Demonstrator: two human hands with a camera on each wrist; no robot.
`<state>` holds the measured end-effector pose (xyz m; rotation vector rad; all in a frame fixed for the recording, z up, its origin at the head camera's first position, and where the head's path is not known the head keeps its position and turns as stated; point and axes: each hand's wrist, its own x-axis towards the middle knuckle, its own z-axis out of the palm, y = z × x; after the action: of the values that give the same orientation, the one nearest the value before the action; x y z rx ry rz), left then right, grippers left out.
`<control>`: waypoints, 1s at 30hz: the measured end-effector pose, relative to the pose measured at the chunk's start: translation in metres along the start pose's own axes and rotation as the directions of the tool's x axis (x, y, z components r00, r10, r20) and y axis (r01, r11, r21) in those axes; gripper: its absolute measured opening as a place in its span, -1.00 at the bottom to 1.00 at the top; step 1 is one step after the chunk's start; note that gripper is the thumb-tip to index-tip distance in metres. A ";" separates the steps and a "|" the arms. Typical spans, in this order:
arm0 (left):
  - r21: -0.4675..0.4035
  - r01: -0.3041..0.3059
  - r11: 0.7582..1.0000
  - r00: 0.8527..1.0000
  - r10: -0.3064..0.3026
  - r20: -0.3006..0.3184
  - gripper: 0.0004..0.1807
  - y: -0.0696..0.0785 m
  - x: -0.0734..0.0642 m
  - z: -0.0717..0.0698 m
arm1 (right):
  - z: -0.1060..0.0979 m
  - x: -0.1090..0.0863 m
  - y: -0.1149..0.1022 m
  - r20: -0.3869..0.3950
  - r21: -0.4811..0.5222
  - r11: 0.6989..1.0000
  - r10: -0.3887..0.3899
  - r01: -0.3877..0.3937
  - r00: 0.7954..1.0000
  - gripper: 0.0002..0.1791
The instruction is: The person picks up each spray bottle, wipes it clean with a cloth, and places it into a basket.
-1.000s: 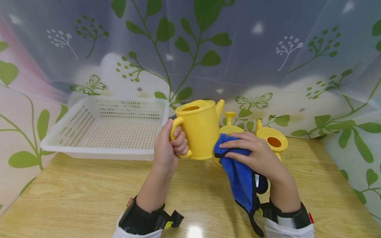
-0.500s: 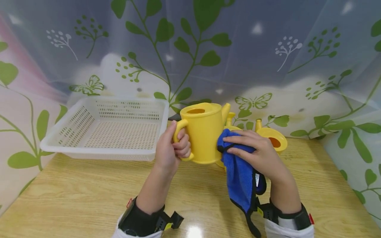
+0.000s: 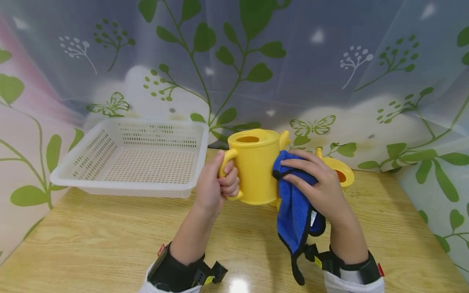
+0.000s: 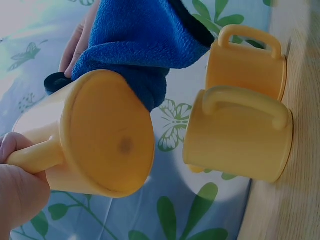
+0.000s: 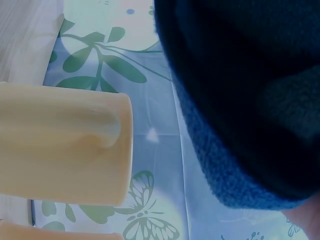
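My left hand [image 3: 218, 183] grips the handle of a yellow watering can [image 3: 256, 171], which is held up off the table, nearly upright. Its flat underside, with a dark smudge in the middle, faces the left wrist view. A blue cloth [image 3: 294, 211] with black edging lies against the can's right side. My right hand [image 3: 316, 179] holds this cloth, fingers spread over it, and its lower end hangs down. Two more yellow watering cans stand behind: one [image 4: 237, 135] is mostly hidden in the head view, the other [image 3: 342, 171] shows at the right.
A white perforated plastic basket [image 3: 146, 162] stands on the left of the wooden table [image 3: 165, 236]. Along the back hangs a curtain [image 3: 311, 81] printed with green leaves and butterflies.
The lifted watering can has shifted right and slightly down with my left hand, covering more of the can behind it. The cloth has moved a little right along with it.
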<state>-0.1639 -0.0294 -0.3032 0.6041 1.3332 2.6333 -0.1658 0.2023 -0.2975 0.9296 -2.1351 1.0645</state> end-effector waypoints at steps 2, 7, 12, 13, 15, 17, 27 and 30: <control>0.010 0.009 1.000 1.000 -0.009 0.011 -0.51 -0.001 0.000 0.001 | 0.000 0.001 -0.001 -0.041 -0.029 0.999 0.013 -0.014 0.999 -0.59; 0.036 0.040 0.999 0.998 -0.042 0.050 -0.55 -0.006 0.000 0.004 | -0.003 0.004 -0.005 -0.148 -0.110 0.989 0.082 -0.099 0.986 -0.62; 0.036 0.046 0.998 0.997 -0.048 0.054 -0.56 -0.009 -0.002 0.006 | -0.005 0.003 -0.006 -0.167 -0.126 0.983 0.109 -0.131 0.980 -0.63; 0.034 0.045 0.998 0.998 -0.047 0.052 -0.56 -0.009 -0.002 0.006 | -0.005 0.003 -0.007 -0.164 -0.128 0.983 0.114 -0.135 0.980 -0.63; 0.031 0.044 0.999 0.998 -0.045 0.044 -0.56 -0.008 -0.002 0.007 | -0.005 0.002 -0.007 -0.159 -0.130 0.982 0.117 -0.138 0.980 -0.62; 0.027 0.044 0.999 0.998 -0.045 0.035 -0.56 -0.007 -0.002 0.007 | -0.005 0.002 -0.007 -0.152 -0.127 0.983 0.116 -0.135 0.982 -0.60; -0.035 0.050 0.998 0.998 -0.051 -0.042 -0.51 -0.001 -0.001 0.004 | -0.005 -0.002 -0.001 -0.041 -0.046 0.997 0.065 -0.067 0.997 -0.55; -0.048 0.037 0.998 0.997 -0.039 -0.061 -0.49 0.002 -0.001 0.002 | -0.005 -0.002 0.002 0.017 -0.015 0.998 0.064 -0.064 0.998 -0.57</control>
<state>-0.1621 -0.0299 -0.3010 0.4898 1.2818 2.6651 -0.1655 0.2079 -0.2970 0.8713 -2.1973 1.0740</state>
